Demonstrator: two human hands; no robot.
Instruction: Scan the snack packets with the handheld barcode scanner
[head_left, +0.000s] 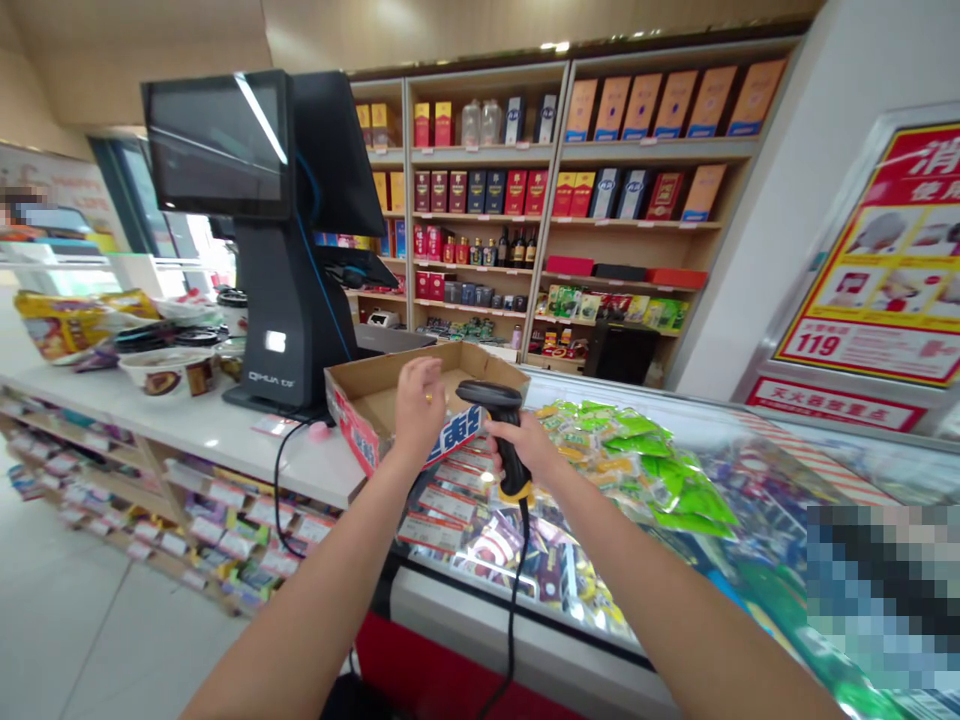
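Observation:
My right hand (525, 445) grips the handle of a black barcode scanner (491, 395) with a yellow base. The scanner is upright above the glass counter, its head turned left, and a black cable (517, 580) hangs from it. My left hand (420, 405), with a ring on one finger, is raised at the near edge of a shallow open cardboard box (465, 355). Its fingers are loosely bent and I see nothing in them. Green and clear snack packets (645, 455) lie in a pile on the counter, right of the scanner.
A black point-of-sale terminal (277, 300) stands left of the box on a white counter (187, 415). Bowls and bagged goods (82, 325) sit further left. Behind are shelves (487, 148) of boxed bottles. A red notice (885, 250) hangs on the right.

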